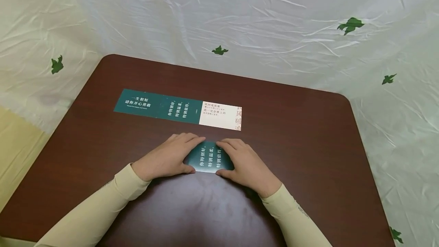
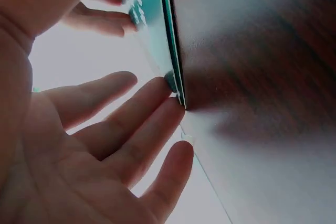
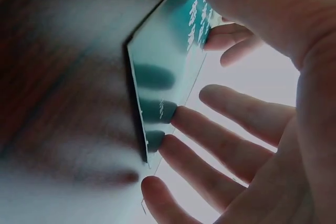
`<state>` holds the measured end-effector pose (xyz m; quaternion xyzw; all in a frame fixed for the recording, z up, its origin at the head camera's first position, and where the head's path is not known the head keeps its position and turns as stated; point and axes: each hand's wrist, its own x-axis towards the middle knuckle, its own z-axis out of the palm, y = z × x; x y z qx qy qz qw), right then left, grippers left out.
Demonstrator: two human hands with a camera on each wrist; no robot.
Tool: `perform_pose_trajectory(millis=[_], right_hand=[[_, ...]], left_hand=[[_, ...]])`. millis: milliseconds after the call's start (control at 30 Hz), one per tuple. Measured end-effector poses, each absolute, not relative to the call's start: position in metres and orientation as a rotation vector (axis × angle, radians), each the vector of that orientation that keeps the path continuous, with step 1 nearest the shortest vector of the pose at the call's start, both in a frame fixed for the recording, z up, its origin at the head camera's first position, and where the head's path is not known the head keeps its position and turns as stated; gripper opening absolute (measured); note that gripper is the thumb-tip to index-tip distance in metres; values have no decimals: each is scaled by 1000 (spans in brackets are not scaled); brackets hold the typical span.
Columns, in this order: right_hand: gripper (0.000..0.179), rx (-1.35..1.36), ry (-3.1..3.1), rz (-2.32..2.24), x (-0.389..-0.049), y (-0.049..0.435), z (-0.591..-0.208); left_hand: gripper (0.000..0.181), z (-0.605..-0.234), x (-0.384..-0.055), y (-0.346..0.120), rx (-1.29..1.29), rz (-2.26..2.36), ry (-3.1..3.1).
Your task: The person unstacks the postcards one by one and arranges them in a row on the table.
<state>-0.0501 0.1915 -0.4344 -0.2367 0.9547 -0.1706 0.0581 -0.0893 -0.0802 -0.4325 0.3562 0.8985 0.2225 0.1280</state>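
Note:
A glossy green card (image 1: 210, 159) with white printed characters lies near the table's front edge. My left hand (image 1: 169, 155) holds its left part, thumb at the near edge and fingers at the far edge. On the other side, my right hand (image 1: 247, 163) grips it the same way. In the left wrist view the card's edge (image 2: 176, 59) looks like more than one layer. Fingertips touch the card (image 3: 157, 72) in the right wrist view, with their reflections on its surface. Both little fingers stand apart from the card.
Beyond the hands, a row holds a green card (image 1: 137, 103), another green card (image 1: 180, 110) and a white card (image 1: 219, 115) with reddish characters. They lie on a dark brown table (image 1: 291, 132) with rounded corners. White cloth (image 1: 274, 22) with green leaf shapes hangs around it.

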Motion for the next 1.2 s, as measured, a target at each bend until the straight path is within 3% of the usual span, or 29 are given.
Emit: perform_pose_trajectory(millis=[567, 1200], right_hand=[[87, -717, 2908, -539, -58, 199, -425], [82, -339, 2860, -747, -109, 296, -418]], left_hand=[[93, -428, -106, -70, 1061, 705, 2620], [95, -408, -184, 48, 1222, 428, 2645]])
